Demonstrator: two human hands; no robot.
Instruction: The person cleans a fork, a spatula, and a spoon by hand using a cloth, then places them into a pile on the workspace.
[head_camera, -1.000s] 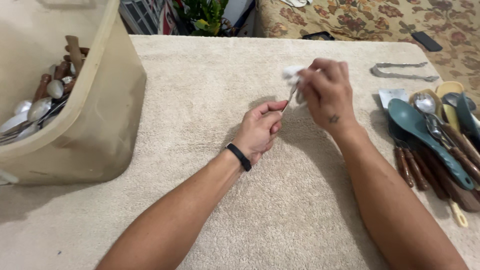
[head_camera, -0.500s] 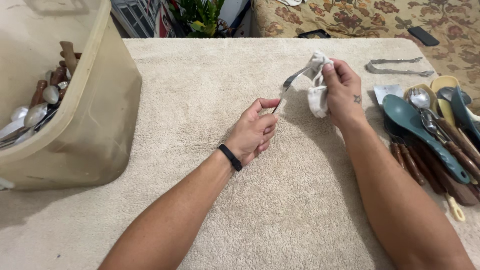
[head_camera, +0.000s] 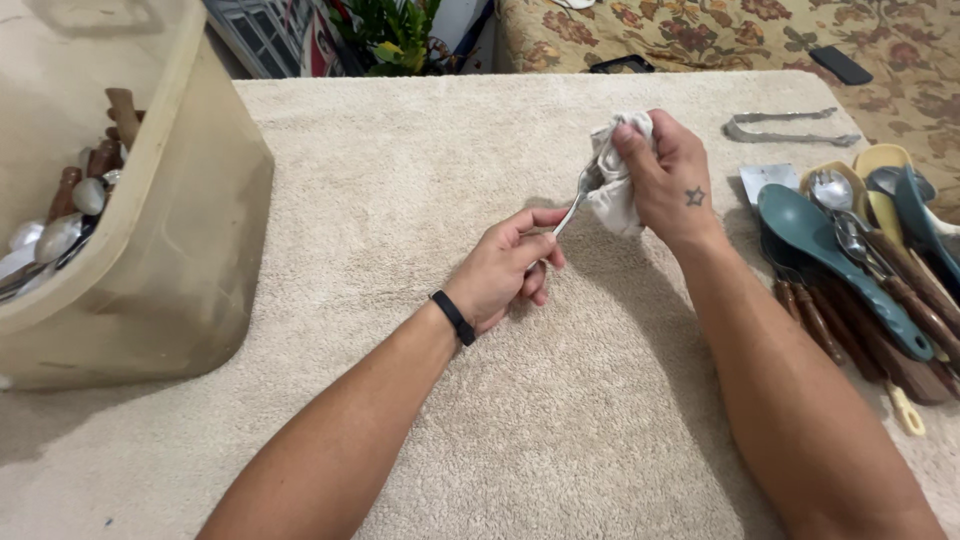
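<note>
The spoon (head_camera: 580, 192) is above the beige towel (head_camera: 400, 200), handle pinched by the left hand (head_camera: 505, 270), bowl wrapped in a white cloth (head_camera: 612, 180) clenched by the right hand (head_camera: 665, 175). The plastic bin (head_camera: 170, 250), left, holds cutlery; utensils (head_camera: 860, 260) lie right.

Slim metal spoon (head_camera: 578, 196) tilted above towel, bowl wrapped in crumpled white cloth (head_camera: 618, 180)

We see open beige towel (head_camera: 400, 200) between the plastic bin (head_camera: 190, 250) at left and the utensil pile (head_camera: 860, 260) at right, with metal tongs (head_camera: 785, 125) lying beyond that pile.
</note>
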